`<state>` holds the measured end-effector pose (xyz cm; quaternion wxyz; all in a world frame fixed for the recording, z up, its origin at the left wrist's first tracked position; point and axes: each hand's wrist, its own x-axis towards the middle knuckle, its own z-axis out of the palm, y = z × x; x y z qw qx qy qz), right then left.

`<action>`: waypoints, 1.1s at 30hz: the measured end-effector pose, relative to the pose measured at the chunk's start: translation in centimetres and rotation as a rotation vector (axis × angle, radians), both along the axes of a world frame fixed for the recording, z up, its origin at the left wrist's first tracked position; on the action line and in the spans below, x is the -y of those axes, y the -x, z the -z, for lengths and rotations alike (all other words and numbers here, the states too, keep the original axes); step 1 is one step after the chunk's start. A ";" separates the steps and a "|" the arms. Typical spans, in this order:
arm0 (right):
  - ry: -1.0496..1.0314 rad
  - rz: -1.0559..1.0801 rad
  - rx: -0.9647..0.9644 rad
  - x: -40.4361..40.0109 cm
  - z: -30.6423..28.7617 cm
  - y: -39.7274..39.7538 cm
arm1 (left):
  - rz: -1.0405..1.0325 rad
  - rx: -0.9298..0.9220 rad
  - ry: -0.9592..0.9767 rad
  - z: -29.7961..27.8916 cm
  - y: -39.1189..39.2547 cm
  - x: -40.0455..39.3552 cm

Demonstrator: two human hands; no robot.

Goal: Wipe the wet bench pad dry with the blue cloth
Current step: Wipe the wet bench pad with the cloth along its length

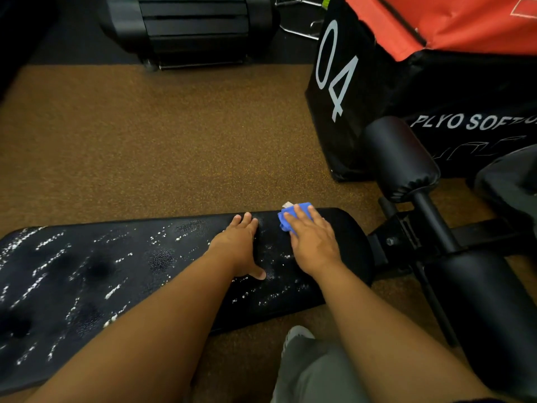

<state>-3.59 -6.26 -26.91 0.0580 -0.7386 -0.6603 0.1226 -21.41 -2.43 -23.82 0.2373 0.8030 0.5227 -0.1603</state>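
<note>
The black bench pad (87,274) runs across the lower half of the head view, speckled with white water droplets over most of its length. My right hand (312,237) lies flat with straight fingers on the folded blue cloth (290,214), pressing it onto the pad's far edge near the right end. Most of the cloth is hidden under the fingers. My left hand (241,242) rests flat on the pad just left of it, fingers straight, thumb spread toward me.
Black foam rollers (401,158) and the bench's metal frame (412,234) stand to the right. A black and orange plyo box (377,68) marked 04 sits behind them. A black machine (191,27) is at the back. Brown speckled flooring (145,146) lies beyond the pad.
</note>
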 end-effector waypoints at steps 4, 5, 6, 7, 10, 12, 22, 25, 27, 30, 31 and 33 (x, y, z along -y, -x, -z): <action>-0.018 -0.127 -0.009 1.7 0.1 2.0 | 0.012 -0.007 -0.002 0.1 -0.1 0.0; -0.028 -0.196 -0.007 2.4 0.1 1.3 | 0.016 -0.009 0.002 0.1 0.0 0.0; -0.031 -0.220 -0.009 2.7 -0.1 0.4 | 0.016 -0.010 0.005 0.2 0.0 0.0; -0.026 -0.191 -0.011 2.7 -0.1 -0.3 | 0.015 -0.009 0.007 0.2 0.0 0.0; 0.013 -0.016 -0.030 2.1 -0.3 1.2 | 0.016 -0.014 0.003 0.1 0.0 0.0; -0.001 -0.037 -0.038 2.5 -0.2 2.8 | 0.016 -0.014 -0.003 0.2 0.0 0.0; -0.006 -0.077 -0.037 4.3 -0.1 1.5 | 0.019 -0.018 0.004 0.1 0.0 -0.1; -0.010 -0.281 -0.056 6.2 -0.3 -0.8 | 0.020 -0.023 0.008 0.2 0.0 -0.2; -0.015 -0.204 -0.059 6.2 -0.1 -2.4 | 0.022 -0.023 0.013 0.2 0.0 -0.2; -0.049 -0.019 -0.051 5.8 0.3 -0.6 | 0.021 -0.024 0.010 0.0 0.0 -0.2; -0.055 -0.022 -0.054 6.1 0.3 0.3 | 0.017 -0.026 0.009 0.1 0.0 -0.1; -0.059 -0.153 -0.084 7.1 0.3 0.8 | 0.012 -0.026 0.007 0.1 -0.1 -0.1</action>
